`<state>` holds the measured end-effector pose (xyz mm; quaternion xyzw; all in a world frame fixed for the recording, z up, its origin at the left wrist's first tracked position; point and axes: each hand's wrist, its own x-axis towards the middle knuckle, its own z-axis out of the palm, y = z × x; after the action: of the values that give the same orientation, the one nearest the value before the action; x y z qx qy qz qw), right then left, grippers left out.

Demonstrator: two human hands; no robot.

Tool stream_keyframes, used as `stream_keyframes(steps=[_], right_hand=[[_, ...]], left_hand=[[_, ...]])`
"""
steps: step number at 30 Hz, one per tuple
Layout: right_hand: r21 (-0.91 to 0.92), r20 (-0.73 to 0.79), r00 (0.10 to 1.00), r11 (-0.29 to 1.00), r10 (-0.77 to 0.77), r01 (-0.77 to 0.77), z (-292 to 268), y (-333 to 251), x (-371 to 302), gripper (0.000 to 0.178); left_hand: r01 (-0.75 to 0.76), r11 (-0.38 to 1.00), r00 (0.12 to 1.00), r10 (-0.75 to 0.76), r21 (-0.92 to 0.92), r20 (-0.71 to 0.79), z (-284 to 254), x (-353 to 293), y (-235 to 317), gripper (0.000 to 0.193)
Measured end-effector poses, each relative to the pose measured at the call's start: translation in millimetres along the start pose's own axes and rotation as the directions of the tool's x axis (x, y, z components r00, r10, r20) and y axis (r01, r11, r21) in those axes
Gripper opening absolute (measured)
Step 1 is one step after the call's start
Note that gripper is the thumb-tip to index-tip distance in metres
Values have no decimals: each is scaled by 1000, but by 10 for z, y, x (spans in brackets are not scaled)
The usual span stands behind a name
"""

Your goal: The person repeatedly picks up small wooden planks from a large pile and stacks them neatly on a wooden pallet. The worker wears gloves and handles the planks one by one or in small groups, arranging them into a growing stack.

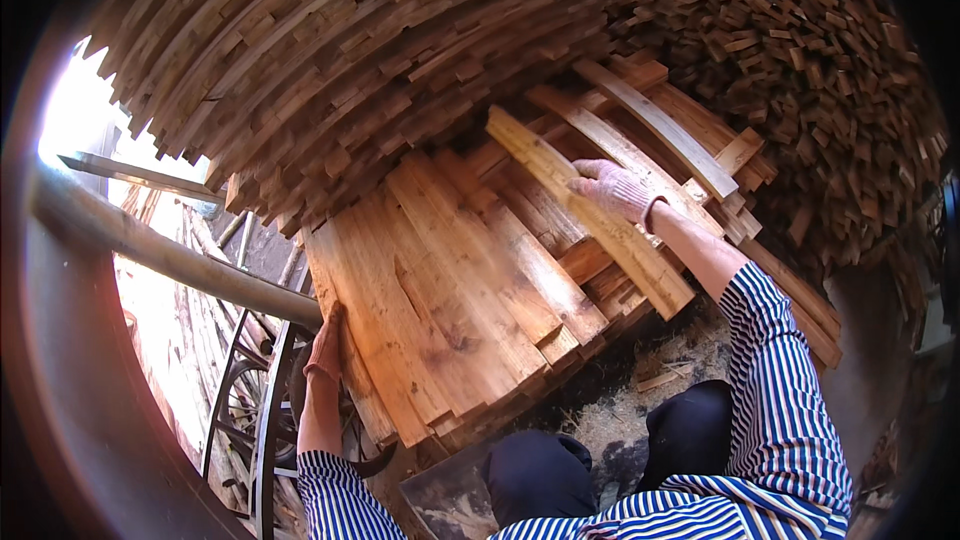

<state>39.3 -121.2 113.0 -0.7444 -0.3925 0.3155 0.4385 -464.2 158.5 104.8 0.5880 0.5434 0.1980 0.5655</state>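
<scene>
In my right hand [615,188], in a pale pinkish glove, a long yellowish wooden slat [640,265] is gripped near its middle. It slants across the right part of a low stack of boards. My left hand [325,345], also gloved, rests with straight fingers along the left edge of that stack, against the side of an outer board [350,370]. Wide light-brown boards [440,310] lie side by side on top between my hands. Narrower slats [660,125] lie less evenly on the right, with gaps between them.
A tall pile of layered slats [350,50] rises behind the boards, and another pile [770,60] shows end faces at the right. A metal pipe [190,250] crosses the left side above a spoked wheel [245,390]. Sawdust [640,405] covers the ground by my knees.
</scene>
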Motion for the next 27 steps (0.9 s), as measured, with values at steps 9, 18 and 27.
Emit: stream_keyframes(steps=[9,18,27], right_hand=[[-501,-62,981,844,182,-188,1209,-506,145,51],[-705,-393,902,571,179,-421,-446,155,294,58],[-620,-374,918,700,133,-354,-270,130,632,53]], left_hand=[[58,998,997,-58,0,54,-2,9,-18,91],[64,998,996,-62,-29,56,-6,87,-45,84],[37,997,999,-35,-62,42,-39,129,-82,83]])
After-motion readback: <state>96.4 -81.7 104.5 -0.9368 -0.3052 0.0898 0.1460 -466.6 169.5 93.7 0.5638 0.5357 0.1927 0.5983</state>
